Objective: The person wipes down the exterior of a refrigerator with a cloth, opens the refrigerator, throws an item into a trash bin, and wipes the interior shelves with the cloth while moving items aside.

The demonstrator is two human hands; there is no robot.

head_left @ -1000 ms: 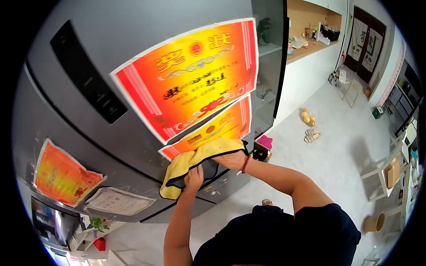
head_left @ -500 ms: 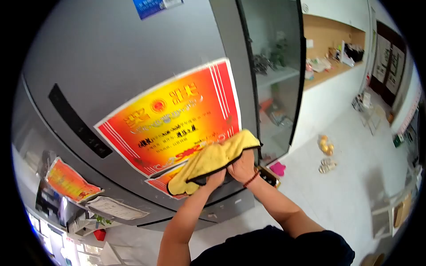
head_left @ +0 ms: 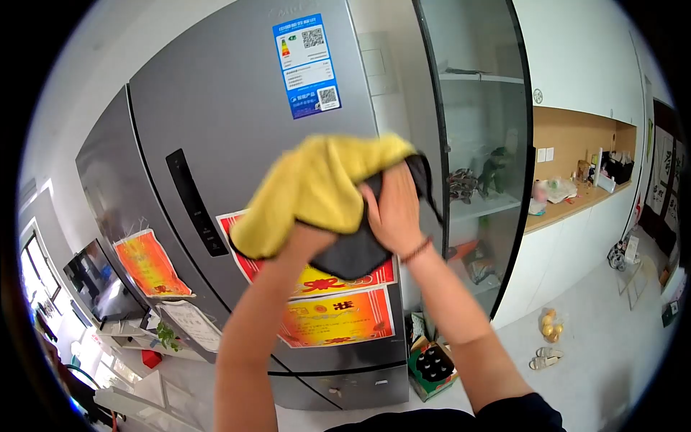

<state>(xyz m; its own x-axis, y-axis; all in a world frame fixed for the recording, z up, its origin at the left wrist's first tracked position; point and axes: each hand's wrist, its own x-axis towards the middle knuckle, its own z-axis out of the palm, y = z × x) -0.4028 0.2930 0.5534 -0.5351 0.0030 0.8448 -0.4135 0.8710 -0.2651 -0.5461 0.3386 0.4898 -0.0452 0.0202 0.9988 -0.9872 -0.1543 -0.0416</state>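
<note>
The yellow cloth (head_left: 317,180) has moved up, uncovering the lower certificate (head_left: 342,320) and largely hiding the upper certificate (head_left: 378,275).

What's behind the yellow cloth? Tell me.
The fridge door and the upper red paper, parts of its left and bottom edges showing. The cloth hides most of the rest.

On the fridge door (head_left: 216,108), the blue-and-white label (head_left: 309,75) near the top right corner carries two QR codes (head_left: 312,38) (its fine print is too small to read), and the orange certificate (head_left: 338,324) near the bottom right corner shows the character 状 (head_left: 344,305).
</note>
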